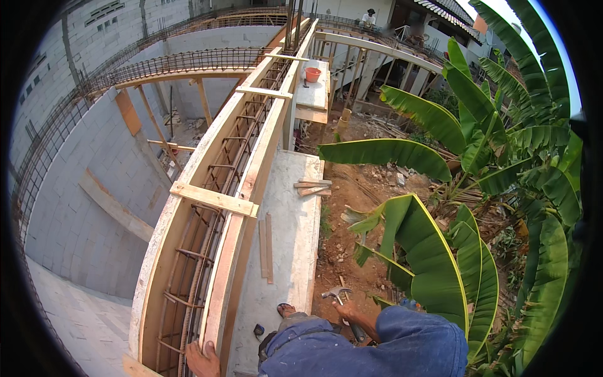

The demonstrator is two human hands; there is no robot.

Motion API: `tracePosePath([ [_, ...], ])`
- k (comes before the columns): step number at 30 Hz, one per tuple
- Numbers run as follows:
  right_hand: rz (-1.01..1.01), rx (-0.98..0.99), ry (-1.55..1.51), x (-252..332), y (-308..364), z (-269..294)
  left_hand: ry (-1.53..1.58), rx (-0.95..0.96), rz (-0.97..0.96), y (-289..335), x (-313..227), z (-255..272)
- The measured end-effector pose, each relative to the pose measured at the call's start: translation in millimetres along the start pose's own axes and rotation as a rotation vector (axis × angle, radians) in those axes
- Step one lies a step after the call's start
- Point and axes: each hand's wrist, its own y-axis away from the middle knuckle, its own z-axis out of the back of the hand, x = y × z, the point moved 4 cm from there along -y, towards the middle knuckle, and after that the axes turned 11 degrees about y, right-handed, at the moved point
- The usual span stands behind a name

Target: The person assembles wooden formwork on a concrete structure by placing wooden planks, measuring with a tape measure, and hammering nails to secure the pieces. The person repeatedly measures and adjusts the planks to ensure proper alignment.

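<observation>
My left hand (202,360) rests on the top edge of the right-hand formwork board (230,267), near the bottom of the view, with its fingers apart. A long wooden beam form runs away from me, with a rusty steel rebar cage (183,301) inside. Wooden cross battens, among them a near one (215,198), span its top. Out to my right, my right hand (347,310) is closed around a claw hammer (337,293), close below its metal head. Part of the hammer's handle is hidden by the hand.
The pale plank platform (289,232) beside the form carries loose wood strips (266,248), short offcuts (313,186) and, farther off, an orange bucket (313,74). Banana leaves (427,251) hang over a drop to bare soil at right. Block walls (94,207) stand left. Another person (369,19) is far away.
</observation>
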Motion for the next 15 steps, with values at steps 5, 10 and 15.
tracePosePath([
  [5,0.155,0.024,0.123,36.9,2.0,12.2,-0.036,0.038,0.029,-4.2,18.3,-6.8],
  [10,0.345,0.01,0.214,59.4,1.4,5.5,-0.183,0.163,-0.003,-18.1,28.7,-8.5],
  [15,0.385,0.078,0.281,44.9,6.5,0.5,-0.156,0.166,0.072,-12.6,11.2,-1.5],
])
